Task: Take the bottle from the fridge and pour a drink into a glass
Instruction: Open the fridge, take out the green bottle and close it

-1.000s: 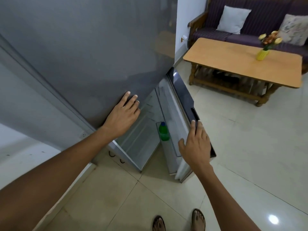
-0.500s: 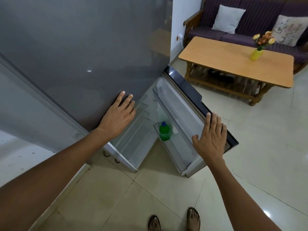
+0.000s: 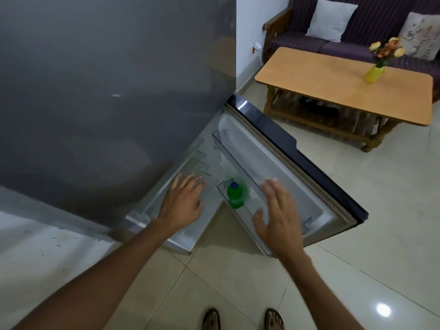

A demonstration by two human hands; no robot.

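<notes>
A green bottle (image 3: 235,196) with a blue cap stands upright in the lowest shelf of the open fridge door (image 3: 281,163). The grey fridge (image 3: 107,91) fills the upper left. My left hand (image 3: 182,202) hovers with fingers apart over the fridge's lower opening, left of the bottle. To the bottle's right, my right hand (image 3: 276,217) is held flat and spread above the door shelf, off the door edge and blurred by motion. Neither hand touches the bottle. No glass is in view.
A wooden coffee table (image 3: 333,79) carrying a yellow vase of flowers (image 3: 376,70) stands at the upper right, with a purple sofa (image 3: 357,27) and cushions behind it. Pale floor tiles lie all around; my sandalled feet (image 3: 242,319) show at the bottom edge.
The fridge door has swung wider open. My right hand has let go of its edge and moved inward over the door shelf. My left hand has left the fridge front and dropped toward the opening.
</notes>
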